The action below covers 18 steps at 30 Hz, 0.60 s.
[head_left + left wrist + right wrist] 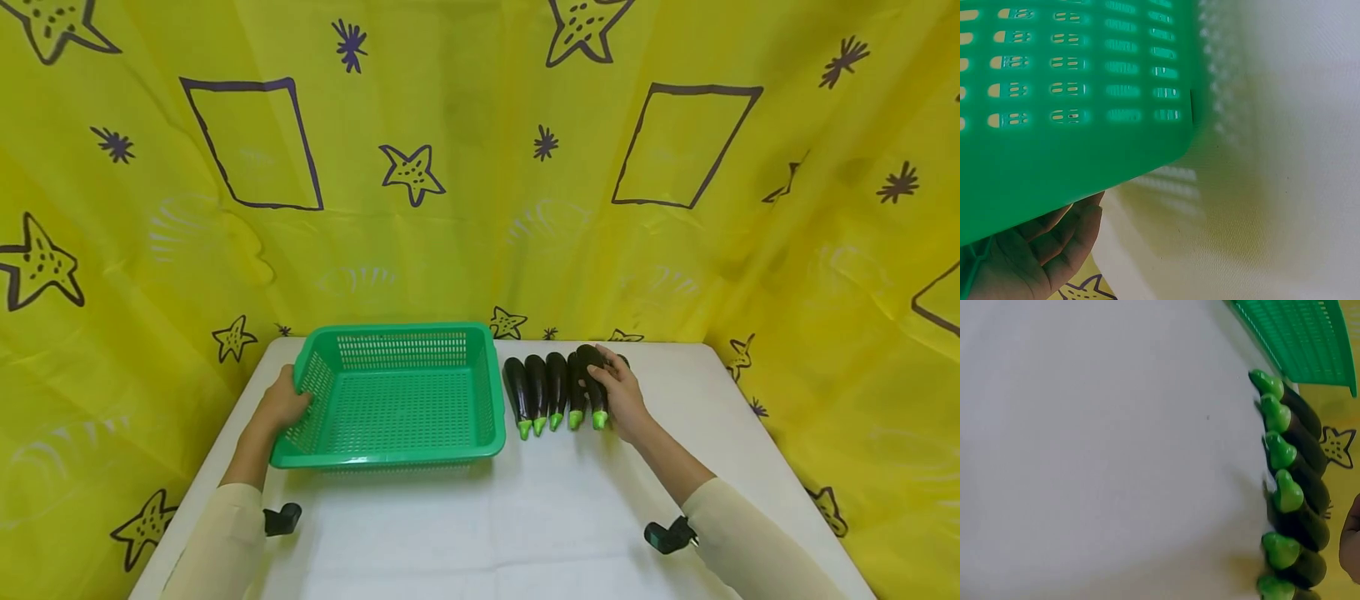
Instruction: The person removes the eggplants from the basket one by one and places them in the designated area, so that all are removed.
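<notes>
A green plastic basket with perforated walls and a mesh floor is on the left half of the table in the head view. My left hand grips its left side; in the left wrist view, curled fingers show beneath the basket's edge. To the basket's right, several dark eggplants with green stem ends lie side by side. My right hand holds an eggplant near the right end of this row, thumb across its upper part. The right wrist view shows part of that hand beside the row.
A white cloth covers the table. Behind it and along both sides hangs a yellow curtain with drawn stars and shapes. Small black devices are on both wrists, the right one close over the table.
</notes>
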Motion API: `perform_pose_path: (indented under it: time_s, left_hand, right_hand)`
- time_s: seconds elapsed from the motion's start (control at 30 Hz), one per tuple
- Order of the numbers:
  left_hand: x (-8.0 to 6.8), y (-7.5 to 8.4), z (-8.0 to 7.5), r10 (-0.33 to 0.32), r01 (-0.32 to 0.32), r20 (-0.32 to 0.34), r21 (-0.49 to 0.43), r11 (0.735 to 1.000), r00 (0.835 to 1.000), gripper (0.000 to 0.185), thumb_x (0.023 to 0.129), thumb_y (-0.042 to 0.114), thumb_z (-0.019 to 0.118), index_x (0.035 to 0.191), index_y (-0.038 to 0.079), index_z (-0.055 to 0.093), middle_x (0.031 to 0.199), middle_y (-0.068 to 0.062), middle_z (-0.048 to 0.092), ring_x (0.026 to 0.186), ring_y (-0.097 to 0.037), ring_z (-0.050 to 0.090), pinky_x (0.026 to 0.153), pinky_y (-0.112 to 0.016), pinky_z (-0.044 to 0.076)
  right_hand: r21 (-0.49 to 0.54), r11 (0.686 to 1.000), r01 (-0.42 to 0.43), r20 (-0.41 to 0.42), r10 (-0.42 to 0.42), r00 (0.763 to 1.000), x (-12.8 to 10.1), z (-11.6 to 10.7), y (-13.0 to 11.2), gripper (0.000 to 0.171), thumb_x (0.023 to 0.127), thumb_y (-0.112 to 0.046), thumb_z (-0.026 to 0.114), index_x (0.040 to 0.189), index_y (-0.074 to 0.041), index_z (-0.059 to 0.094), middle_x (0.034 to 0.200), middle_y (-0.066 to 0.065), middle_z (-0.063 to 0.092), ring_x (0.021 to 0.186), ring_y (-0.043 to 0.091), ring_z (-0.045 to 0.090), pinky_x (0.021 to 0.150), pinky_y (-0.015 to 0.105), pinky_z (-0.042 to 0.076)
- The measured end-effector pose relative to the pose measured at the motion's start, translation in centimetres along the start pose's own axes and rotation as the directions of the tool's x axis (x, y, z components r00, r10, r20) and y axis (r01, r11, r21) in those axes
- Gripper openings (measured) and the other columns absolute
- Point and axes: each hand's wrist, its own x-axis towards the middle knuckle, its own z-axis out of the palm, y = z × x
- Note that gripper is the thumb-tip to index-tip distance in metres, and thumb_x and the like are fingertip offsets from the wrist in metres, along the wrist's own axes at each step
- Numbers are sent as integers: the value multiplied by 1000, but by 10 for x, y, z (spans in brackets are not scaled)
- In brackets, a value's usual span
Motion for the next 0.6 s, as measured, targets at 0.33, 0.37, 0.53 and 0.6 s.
perform_pose_path:
  time_s: [0.33, 0.37, 0.53, 0.6]
  left_hand:
    - [-1, 0, 0, 10, -10, -7, 2, 1000, 1000, 59, 103, 7, 45, 147, -19, 15, 135, -49, 41, 113, -58, 52, 92, -67, 45]
    - [-1, 0, 0, 12, -12, -9, 3, 1000, 1000, 59, 103, 7, 46, 146, -19, 16, 135, -49, 41, 112, -58, 52, 92, -66, 45]
    - [-1, 0, 0, 18, -18, -12, 6, 1000, 1000, 58, 101, 7, 46, 145, -19, 18, 133, -48, 42, 110, -57, 53, 90, -65, 46]
    - [-1, 0, 0, 18, -18, -11, 8, 1000, 1000, 58, 101, 7, 46, 145, -18, 18, 133, -48, 42, 110, -57, 53, 90, -65, 46]
  right_hand:
    - [-90, 990, -104, -139, 91, 986, 2, -31, -6, 60, 112, -18, 45, 168, -15, 25, 134, 8, 45, 106, 13, 59, 90, 24, 52]
    - [-86, 990, -114, -148, 101, 984, 1, -33, -7, 60, 112, -19, 45, 168, -16, 25, 133, 8, 45, 106, 12, 60, 90, 24, 53]
    - [-8, 994, -106, -162, 103, 981, 1, -44, -5, 62, 112, -20, 48, 169, -21, 23, 138, 13, 46, 103, 10, 66, 91, 27, 56]
    - [32, 994, -102, -171, 106, 980, 3, -48, -1, 62, 112, -19, 48, 169, -23, 24, 151, 17, 41, 107, 10, 65, 94, 28, 54]
